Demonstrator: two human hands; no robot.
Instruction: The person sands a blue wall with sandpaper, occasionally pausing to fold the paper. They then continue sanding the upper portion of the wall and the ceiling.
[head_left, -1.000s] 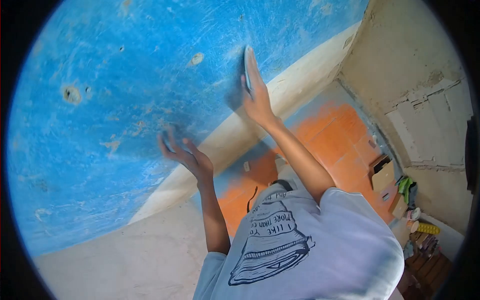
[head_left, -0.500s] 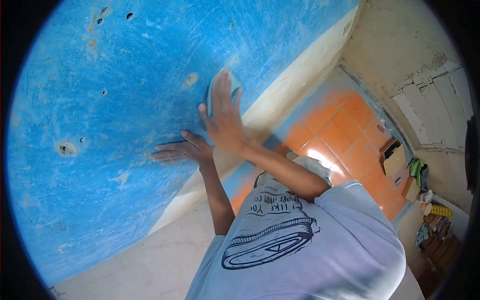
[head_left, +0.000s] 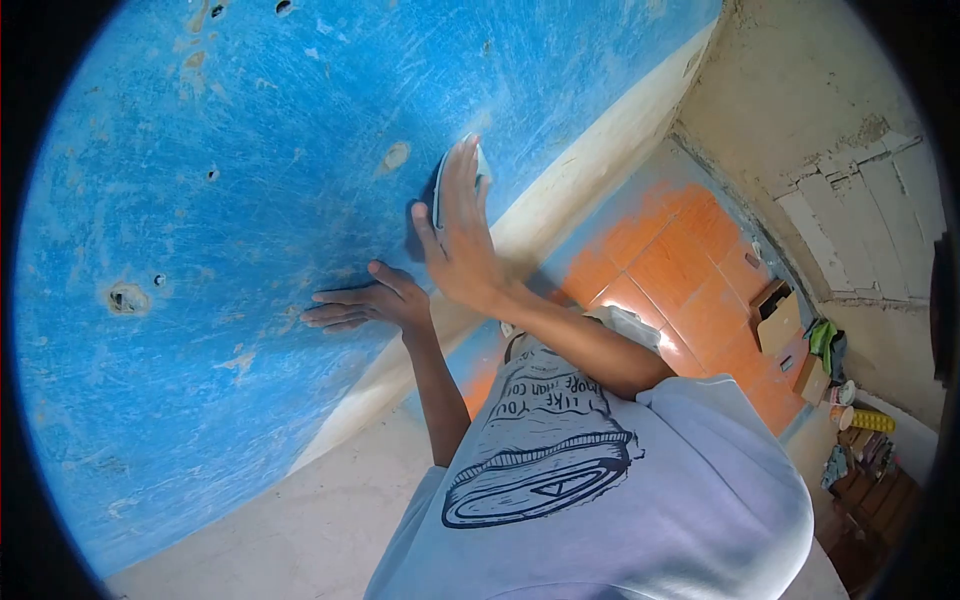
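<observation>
Moved: right hand (head_left: 462, 245) and its sanding pad (head_left: 440, 190) sit a little right of where they were half a second ago; left hand (head_left: 372, 303) has hardly shifted.
Blue wall (head_left: 230, 180): fills the left and upper centre of the frame, scratched pale, with several small holes and bare patches.
Left hand: one, centre of the frame, fingers spread flat on the blue wall, pointing left; grasping nothing.
Sanding pad: one, upper centre, thin and flat against the blue wall; its long axis runs up and down the frame, only its edge showing past the fingers.
Right hand: one, pressed open over the sanding pad, fingers pointing up, palm pinning it to the wall.
White band (head_left: 560, 190): slants below the blue, just right of the hands.
Orange tiled floor (head_left: 690, 280): right of centre.
Cardboard boxes (head_left: 780, 315): at least two, right edge.
</observation>
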